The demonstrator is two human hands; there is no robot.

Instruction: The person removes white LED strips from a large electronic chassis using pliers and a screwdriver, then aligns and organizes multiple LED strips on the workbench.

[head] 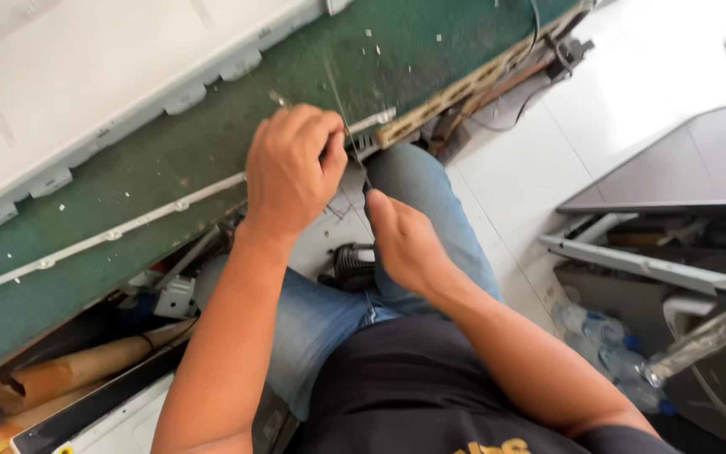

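A thin white strip (pixel 212 192) lying along the green table top (pixel 212 143) is gripped near its end by the left hand (pixel 289 168), whose fingers are curled shut around it at the table's edge. The right hand (pixel 401 244) is held just beside it over the jeans-clad knee, closed, with something dark and slender pinched between thumb and fingers; what that thing is cannot be told.

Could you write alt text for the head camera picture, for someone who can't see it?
Seen from above, a seated person in jeans works at the edge of a green-topped bench, the left hand closed in a fist and the right hand just below it, pinching a thin wire. A long white strip lies across the bench, and plastic bottles lie on the floor.
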